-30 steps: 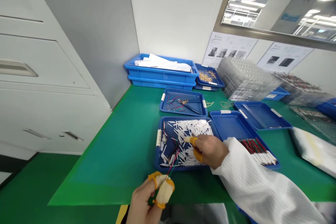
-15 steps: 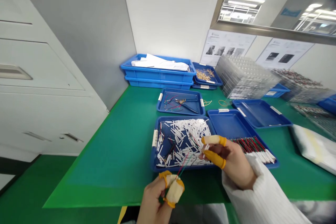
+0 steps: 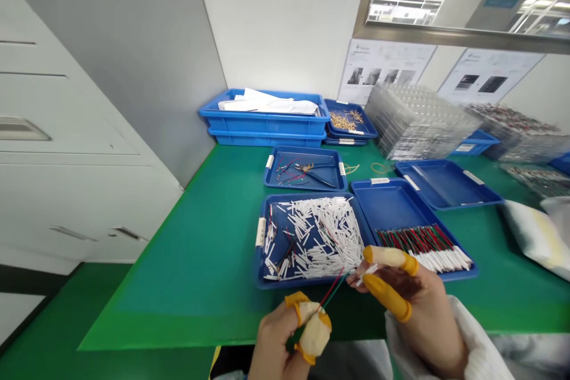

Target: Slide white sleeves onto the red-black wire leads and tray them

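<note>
Lifting clear of the blue tray (image 3: 285, 282) just beyond the fingertips, the right hand (image 3: 409, 297) has come back to the left hand (image 3: 285, 344), whose capped thumb and forefinger pinch the red and green wires (image 3: 332, 290), bringing its pinched white sleeve (image 3: 366, 274) up to their tip.

the single head-worn view looks forward and down, close over the green table (image 3: 214, 249).

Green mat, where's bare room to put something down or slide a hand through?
Widest bare patch: the green mat left of the white-sleeve tray and pliers tray, out to the table edge. Crowded: trays sit close together rightward, clear stacks behind. At the front edge, the left hand pinches wires, the right hand a white sleeve.
</note>
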Demonstrator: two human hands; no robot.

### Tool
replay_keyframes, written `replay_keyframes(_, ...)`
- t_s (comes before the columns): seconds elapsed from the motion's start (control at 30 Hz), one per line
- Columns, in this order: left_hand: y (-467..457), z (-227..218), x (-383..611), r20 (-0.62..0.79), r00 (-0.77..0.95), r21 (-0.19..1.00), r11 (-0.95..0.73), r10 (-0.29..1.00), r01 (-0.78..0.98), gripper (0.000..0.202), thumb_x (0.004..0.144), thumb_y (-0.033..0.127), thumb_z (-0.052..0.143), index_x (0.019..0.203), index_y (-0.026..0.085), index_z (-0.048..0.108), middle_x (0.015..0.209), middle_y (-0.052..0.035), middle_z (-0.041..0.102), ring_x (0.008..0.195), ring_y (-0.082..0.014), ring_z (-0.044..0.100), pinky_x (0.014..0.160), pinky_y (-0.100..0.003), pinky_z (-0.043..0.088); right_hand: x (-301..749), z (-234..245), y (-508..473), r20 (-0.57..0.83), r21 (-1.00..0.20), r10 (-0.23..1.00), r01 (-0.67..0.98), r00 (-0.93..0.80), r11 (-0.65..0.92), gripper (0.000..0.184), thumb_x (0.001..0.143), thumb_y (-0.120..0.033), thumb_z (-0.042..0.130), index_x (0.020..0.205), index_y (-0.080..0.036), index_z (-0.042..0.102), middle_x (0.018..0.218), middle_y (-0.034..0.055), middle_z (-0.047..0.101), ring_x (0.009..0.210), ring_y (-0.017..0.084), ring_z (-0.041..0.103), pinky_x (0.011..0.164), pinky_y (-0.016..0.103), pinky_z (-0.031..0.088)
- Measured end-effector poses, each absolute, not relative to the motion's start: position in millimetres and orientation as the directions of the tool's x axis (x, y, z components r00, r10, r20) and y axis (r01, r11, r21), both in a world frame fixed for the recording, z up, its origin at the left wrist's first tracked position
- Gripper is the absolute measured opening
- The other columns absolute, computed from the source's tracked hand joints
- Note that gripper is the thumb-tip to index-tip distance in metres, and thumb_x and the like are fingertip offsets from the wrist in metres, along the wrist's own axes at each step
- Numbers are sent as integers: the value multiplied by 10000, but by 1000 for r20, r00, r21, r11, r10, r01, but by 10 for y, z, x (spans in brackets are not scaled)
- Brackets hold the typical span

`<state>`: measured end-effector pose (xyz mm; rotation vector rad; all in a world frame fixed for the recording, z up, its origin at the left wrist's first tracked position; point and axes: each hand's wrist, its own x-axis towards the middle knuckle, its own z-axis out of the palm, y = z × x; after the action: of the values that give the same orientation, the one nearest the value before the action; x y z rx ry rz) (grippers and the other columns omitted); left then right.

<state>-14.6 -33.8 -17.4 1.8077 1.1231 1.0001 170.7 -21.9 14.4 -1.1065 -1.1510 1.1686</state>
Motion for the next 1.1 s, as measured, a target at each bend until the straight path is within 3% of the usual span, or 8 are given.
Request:
replay_keyframes(0.43,-373,-126,-109,204,312,912,-296,928,284,132,672,72,510,608,187,516,558,18,509,506,-110,450,492,-178,343,1726,121,-293,77,-990,997,-119,31,80,164,680,-106,662,781,-233,638,698,-12,705,652,137,663,633,201,547)
replay_keyframes(0.7,-436,-116,-72,158,271,925,-239,950,296,156,718,124,493,578,190,514,535,23,472,498,-111,430,493,-192,341,1792,100,-328,107,-994,994,-29,10,107,258,695,-96,650,867,-288,642,741,-33,712,684,123,661,653,179,535)
replay_keyframes(1.1,-464,-83,-48,133,283,931,-218,950,294,150,711,123,505,576,185,521,538,21,468,490,-106,422,478,-192,334,1796,118,-378,151,-988,988,-38,0,151,217,685,-73,648,803,-255,648,744,-13,700,677,142,661,637,199,549)
